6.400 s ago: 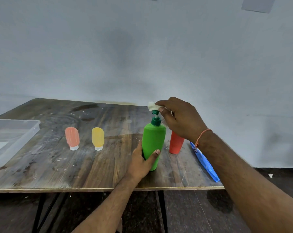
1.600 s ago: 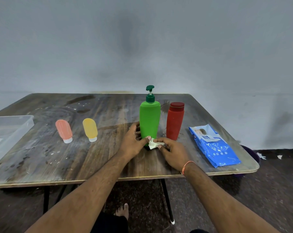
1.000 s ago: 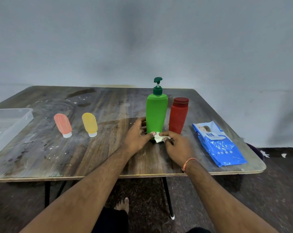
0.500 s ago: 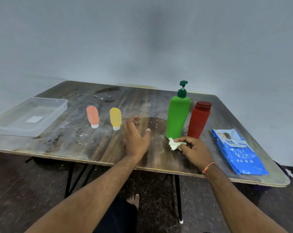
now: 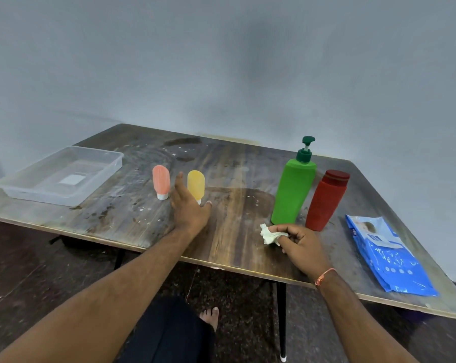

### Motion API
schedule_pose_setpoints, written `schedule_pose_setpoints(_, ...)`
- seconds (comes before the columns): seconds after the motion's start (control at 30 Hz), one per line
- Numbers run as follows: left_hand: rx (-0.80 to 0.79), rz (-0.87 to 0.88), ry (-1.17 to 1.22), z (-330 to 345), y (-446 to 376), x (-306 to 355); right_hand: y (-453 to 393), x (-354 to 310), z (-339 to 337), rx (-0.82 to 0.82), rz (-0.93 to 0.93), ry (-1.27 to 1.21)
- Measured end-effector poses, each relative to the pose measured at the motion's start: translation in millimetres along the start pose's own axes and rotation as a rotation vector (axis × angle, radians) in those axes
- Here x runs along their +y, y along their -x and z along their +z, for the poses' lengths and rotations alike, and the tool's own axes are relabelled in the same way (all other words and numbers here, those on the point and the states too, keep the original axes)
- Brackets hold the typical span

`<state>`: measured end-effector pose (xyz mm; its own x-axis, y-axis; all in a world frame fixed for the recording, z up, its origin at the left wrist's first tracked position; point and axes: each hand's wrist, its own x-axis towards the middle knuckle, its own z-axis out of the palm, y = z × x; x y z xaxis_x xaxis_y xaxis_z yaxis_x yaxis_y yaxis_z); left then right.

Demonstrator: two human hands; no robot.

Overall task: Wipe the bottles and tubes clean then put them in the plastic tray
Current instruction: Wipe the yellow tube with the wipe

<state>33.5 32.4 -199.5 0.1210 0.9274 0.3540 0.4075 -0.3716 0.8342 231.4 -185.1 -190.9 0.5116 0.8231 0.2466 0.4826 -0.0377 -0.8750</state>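
Far left, the clear plastic tray (image 5: 61,176) sits near the table's (image 5: 234,213) left edge with nothing in it, so no item has been put away yet; moving right, the pink tube (image 5: 160,182) and the yellow tube (image 5: 196,185) stand on their caps, side by side but apart; and here is the change: the left hand (image 5: 188,208), which a moment ago steadied the green bottle, has let go and swung across, fingers now straight and spread, holding nothing, reaching in just in front of the two tubes, a fingertip overlapping the yellow one, though whether it touches I cannot tell; further right, the green pump bottle (image 5: 294,191) stands upright and free of both hands, the red bottle (image 5: 326,200) just beside it; in front of them the right hand (image 5: 298,242) has drawn back from the bottle's base and pinches the crumpled wipe (image 5: 270,233) between thumb and fingers, low over the table; far right lies the blue wipes packet (image 5: 389,255); my read: the green bottle's wipe-down looks finished, and a tube is next to be picked up, yet the green bottle itself has not gone to the tray.
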Motion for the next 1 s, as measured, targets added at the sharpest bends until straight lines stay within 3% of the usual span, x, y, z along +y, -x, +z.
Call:
schedule_pose_setpoints(0.27, -0.088, -0.097, -0.067, 1, -25, -8, -2, -2, 0, 0.0, -0.007, -0.026)
schedule_pose_setpoints(0.73, -0.497, 0.129, -0.05, 6, 49, 25, 1, 2, -1, 0.037, -0.032, -0.009)
schedule_pose_setpoints(1.0, -0.562, 0.235, -0.092, 11, 53, 36, 9, -7, 6, 0.093, -0.143, -0.074)
